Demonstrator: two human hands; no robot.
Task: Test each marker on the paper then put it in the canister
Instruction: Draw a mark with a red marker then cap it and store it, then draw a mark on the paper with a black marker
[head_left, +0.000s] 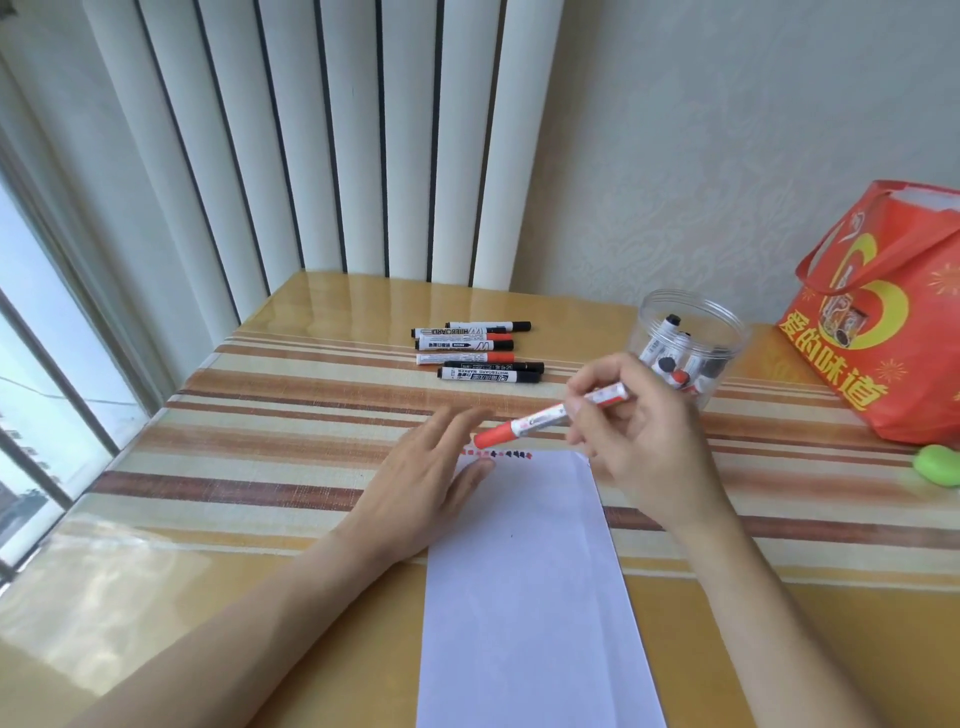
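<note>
My right hand (641, 441) grips a red marker (540, 418) with its red cap on, held slanted just above the top edge of the white paper (530, 582). A row of small red and black test marks (498, 454) runs along that top edge. My left hand (426, 478) lies flat with straight fingers, partly on the paper's upper left corner. Several capped red and black markers (478, 351) lie in a loose row farther back on the table. A clear plastic canister (685, 345) at the back right holds several markers.
A red gift bag (883, 317) stands at the far right, with a small green object (937, 465) in front of it. The table has a striped cloth under a glossy cover (260, 441). White vertical blinds (322, 135) hang behind, and a window is on the left.
</note>
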